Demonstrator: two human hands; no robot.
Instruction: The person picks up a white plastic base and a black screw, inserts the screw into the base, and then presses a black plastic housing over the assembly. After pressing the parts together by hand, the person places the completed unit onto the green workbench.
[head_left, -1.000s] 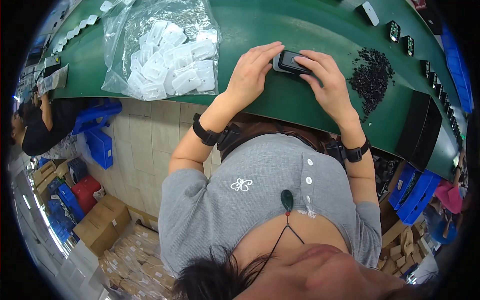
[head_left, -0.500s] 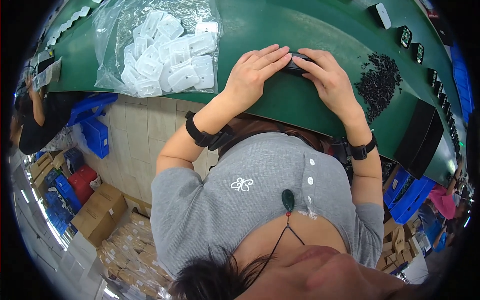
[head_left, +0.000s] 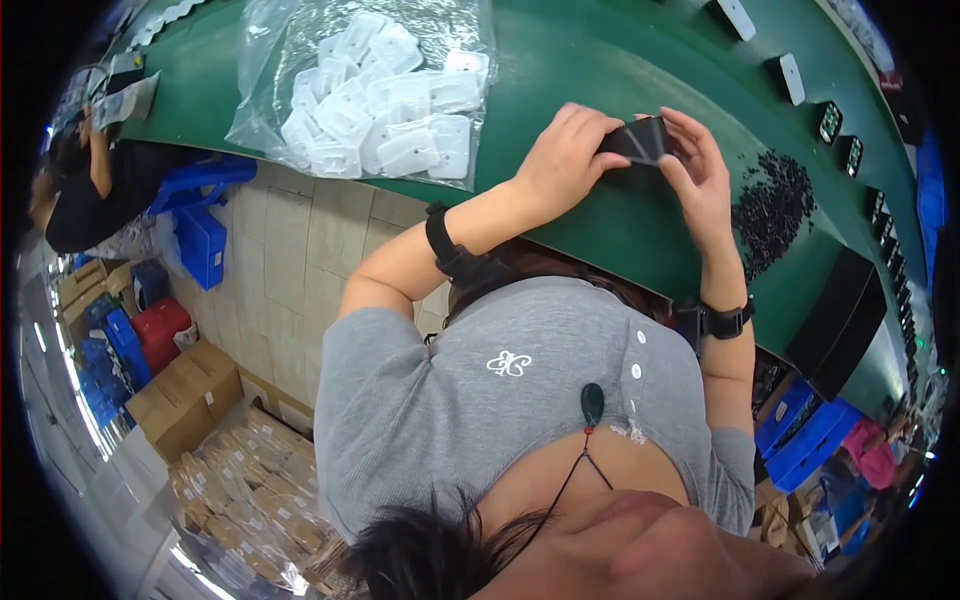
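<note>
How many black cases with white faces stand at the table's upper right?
2: one case at the picture's top edge, a second case below it to the right. Others may be out of frame; the held case's far side is hidden.

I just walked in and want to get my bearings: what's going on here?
A person at a green table holds a black case tilted between the left hand and right hand. White plates lie in a heap with a clear bag to the left; a pile of small black parts lies to the right. Beyond it stands a row of units. Another person sits at far left.
</note>
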